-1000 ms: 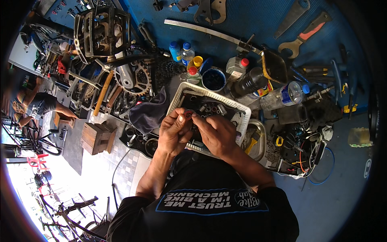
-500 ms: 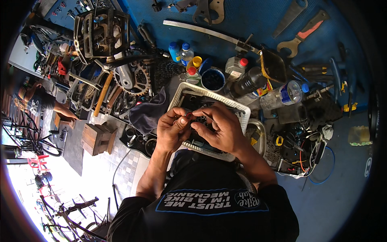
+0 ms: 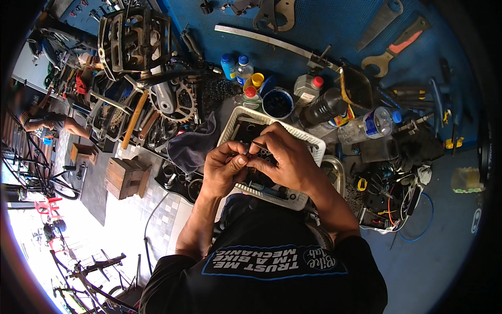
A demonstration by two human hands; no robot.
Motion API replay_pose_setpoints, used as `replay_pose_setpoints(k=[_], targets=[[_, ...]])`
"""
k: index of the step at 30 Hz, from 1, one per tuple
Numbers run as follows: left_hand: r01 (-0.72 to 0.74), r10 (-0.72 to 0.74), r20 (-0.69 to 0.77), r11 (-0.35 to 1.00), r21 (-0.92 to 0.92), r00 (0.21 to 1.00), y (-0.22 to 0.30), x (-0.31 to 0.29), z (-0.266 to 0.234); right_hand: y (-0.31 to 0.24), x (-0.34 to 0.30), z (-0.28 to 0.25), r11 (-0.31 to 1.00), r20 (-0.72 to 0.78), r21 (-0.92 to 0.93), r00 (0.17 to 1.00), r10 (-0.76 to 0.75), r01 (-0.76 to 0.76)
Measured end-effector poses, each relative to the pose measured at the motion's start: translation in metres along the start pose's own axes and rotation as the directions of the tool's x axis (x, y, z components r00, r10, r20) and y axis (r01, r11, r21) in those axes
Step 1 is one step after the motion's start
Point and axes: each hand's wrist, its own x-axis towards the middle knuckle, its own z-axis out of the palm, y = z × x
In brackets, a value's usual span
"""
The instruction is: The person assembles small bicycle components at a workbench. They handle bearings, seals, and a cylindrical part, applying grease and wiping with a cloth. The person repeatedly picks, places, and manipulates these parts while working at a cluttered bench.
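Both my hands meet above a white plastic basket [image 3: 230,123] holding dark rings and other small metal parts. My left hand [image 3: 225,167] is closed, thumb and fingers pinching a small round part [image 3: 246,152] that is mostly hidden. My right hand [image 3: 285,159] is closed around a thin dark pointed tool [image 3: 258,144], whose tip shows by the forefinger. Its fingers touch the small part from the right. A syringe-like grey tube [image 3: 266,188] lies along the basket's near side.
Bottles, among them a clear one [image 3: 379,123], and a dark-filled tub [image 3: 277,102] stand behind the basket. On the left lie a dark cloth [image 3: 193,144], a crankset [image 3: 170,99] and a wooden stool [image 3: 125,178]. Wrenches hang on the blue board. Another person [image 3: 57,125] works far left.
My right hand has turned and drawn its fingers in against the left fingertips. The red edge seen on the small part earlier is now covered. The other person has shifted position.
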Motion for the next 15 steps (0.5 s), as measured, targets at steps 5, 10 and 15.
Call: replay_pose_setpoints(k=[5, 10, 15], targets=[[0.071, -0.067, 0.029, 0.976, -0.206, 0.997, -0.006, -0.003, -0.003, 0.001, 0.001, -0.002, 0.985, -0.006, 0.166, 0.999, 0.039, -0.038], [0.124, -0.16, -0.043, 0.884, -0.45, 0.986, -0.016, 0.0, -0.002, 0.002, -0.007, 0.003, 0.987, -0.068, 0.161, 0.997, 0.021, -0.01], [0.124, -0.206, -0.073, 0.797, -0.592, 0.976, -0.02, 0.004, 0.007, 0.006, -0.026, 0.031, 0.99, -0.099, -0.115, 0.991, -0.089, 0.078]])
